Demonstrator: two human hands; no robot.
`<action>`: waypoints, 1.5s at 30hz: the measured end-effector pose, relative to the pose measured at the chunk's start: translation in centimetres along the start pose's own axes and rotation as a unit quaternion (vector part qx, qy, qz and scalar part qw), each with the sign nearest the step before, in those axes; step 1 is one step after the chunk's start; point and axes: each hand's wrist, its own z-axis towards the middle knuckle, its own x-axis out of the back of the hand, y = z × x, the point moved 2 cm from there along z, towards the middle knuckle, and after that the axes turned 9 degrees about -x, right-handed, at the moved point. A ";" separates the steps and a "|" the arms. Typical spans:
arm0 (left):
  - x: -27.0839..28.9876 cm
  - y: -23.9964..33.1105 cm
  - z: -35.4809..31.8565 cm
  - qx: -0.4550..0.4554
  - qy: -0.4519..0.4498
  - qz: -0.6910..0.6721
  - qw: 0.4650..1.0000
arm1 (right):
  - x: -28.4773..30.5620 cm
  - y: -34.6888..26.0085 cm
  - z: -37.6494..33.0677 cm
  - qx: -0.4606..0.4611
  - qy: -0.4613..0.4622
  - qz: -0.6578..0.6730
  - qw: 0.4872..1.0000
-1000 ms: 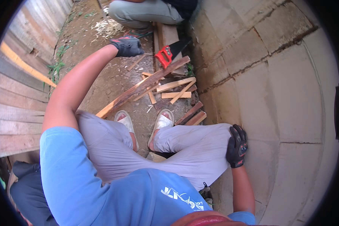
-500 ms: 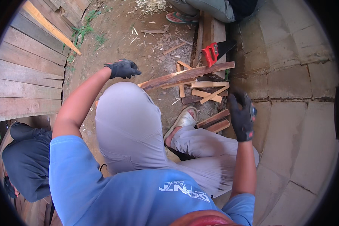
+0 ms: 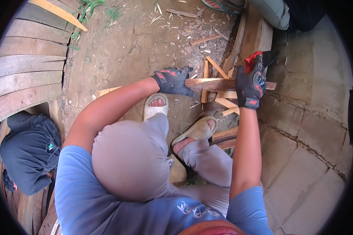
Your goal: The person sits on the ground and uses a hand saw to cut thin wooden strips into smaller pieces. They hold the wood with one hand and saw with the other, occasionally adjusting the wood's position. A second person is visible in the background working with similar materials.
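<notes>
My left hand [image 3: 174,80], in a black glove with red marks, closes on the near-left part of a brown wooden plank [image 3: 211,84], its fingers along both edges. The plank lies roughly crosswise, over several short sticks. My right hand [image 3: 250,84], gloved too, is above the plank's right part and hides some of it. Between its thumb and fingers shows the red handle of a hand saw [image 3: 248,61], and the hand appears closed on it. The saw's dark blade [image 3: 269,58] points right, partly in shadow.
Loose pale sticks [image 3: 205,80] lie beneath the plank, and cut wood pieces [image 3: 224,134] by my right foot. A long timber beam [image 3: 259,35] runs away from me. One person [image 3: 276,13] sits far right, another [image 3: 31,152] at left. A block wall [image 3: 317,113] stands right.
Both hands have come down to the wood: the left onto the plank, the right from beside the wall to the saw handle. The plank appears turned and nearer me. My view has shifted.
</notes>
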 end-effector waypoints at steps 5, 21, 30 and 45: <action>-2.8 0.6 -0.2 0.001 0.167 0.043 0.985 | 0.5 -0.7 2.3 -0.068 -0.066 0.002 0.996; -5.5 -1.6 0.7 -0.027 0.253 0.128 0.959 | 23.8 4.7 -16.8 -0.145 0.031 0.338 0.929; -2.9 -1.0 1.3 -0.043 0.159 0.102 0.981 | 21.1 5.3 -27.2 -0.189 0.005 0.293 0.937; -2.1 -2.1 2.7 -0.062 0.107 0.072 0.990 | 16.5 1.8 -24.0 0.054 -0.078 0.126 0.987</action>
